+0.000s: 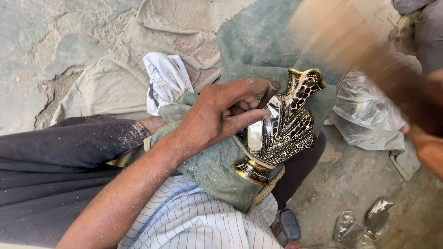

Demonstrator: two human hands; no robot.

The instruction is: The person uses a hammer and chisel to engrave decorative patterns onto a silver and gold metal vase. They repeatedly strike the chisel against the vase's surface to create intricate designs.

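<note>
A black and gold patterned metal vase [284, 127] lies on its side on a green cloth [217, 168] across my lap. My left hand [221, 115] rests on the vase and grips a thin metal chisel [270, 92], its tip set against the vase's surface. My right hand [429, 143] is at the right edge, blurred by motion, closed around a wooden hammer [341, 41] that shows as a brown streak above the vase's neck.
A white cloth [166, 78] lies on beige sacking [115, 78] at upper left. A clear plastic bag [369, 115] sits right of the vase, more crumpled plastic [364, 223] lower right. Grey stone floor [27, 55] lies at left. A sandal [286, 226] shows below.
</note>
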